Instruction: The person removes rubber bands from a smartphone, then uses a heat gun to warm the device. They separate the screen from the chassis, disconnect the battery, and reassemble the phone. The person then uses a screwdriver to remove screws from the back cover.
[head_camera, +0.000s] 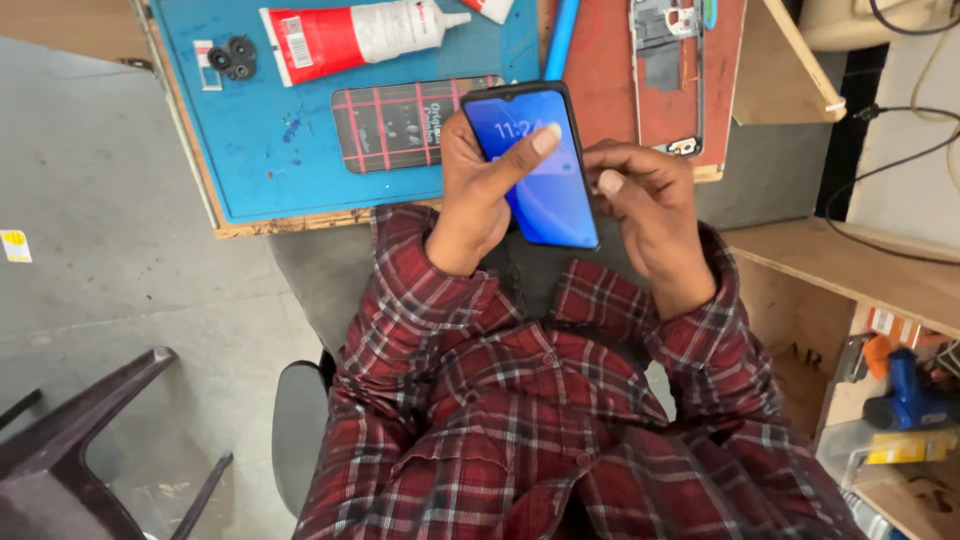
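Both hands grip a lit phone above the lap, just short of the counter.

The left hand's (478, 185) fingers (530, 150) wrap the slim black smartphone with a glowing blue screen (535, 165), thumb laid across the glass; the right hand (645, 205) pinches its right edge, fingers curled. It looks light, rigid, smooth and breakable, best held by the side edges. Both wrists bend inward from plaid sleeves (520, 400). Beyond lie a blue work mat (260, 150) and a red-and-white glue tube (350, 35).
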